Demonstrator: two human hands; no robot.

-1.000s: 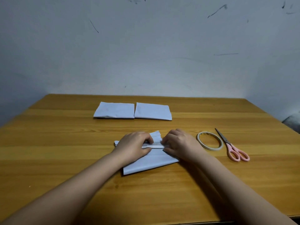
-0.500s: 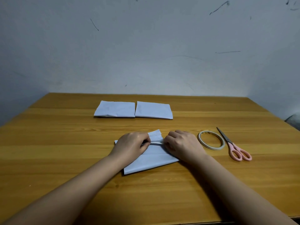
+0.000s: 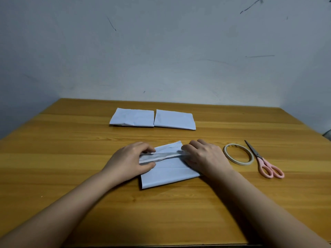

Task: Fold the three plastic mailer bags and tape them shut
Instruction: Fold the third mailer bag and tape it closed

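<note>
Third mailer bag [image 3: 168, 174] lying flat on the wooden table [image 3: 53, 158], directly beneath and between both hands, its long axis running left to right with a slight upward tilt toward the right. Across its upper part a narrow pale strip [image 3: 161, 155], apparently the seam flap or a length of tape, runs along the same axis. The left hand [image 3: 129, 161] grips the strip's left end, fingers curled over it from above and the thumb below; the right hand [image 3: 206, 158] rests on the right end, fingers curled down onto the bag, though whether they pinch the strip or only press it cannot be told. The coming move turns on this alignment: the strip spans the gap between the two sets of fingertips, so smoothing it down probably means sliding along that axis, each hand equally near.

Just right of the right hand lies the tape roll [image 3: 239, 154], flat on the table, and just beyond it the pink-handled scissors [image 3: 263, 161], blades pointing away from the person; both are nearer the right hand. Well beyond the fingertips, two folded mailer bags [image 3: 154, 119] lie side by side, edges touching. Nothing stands between the hands and the tape.
</note>
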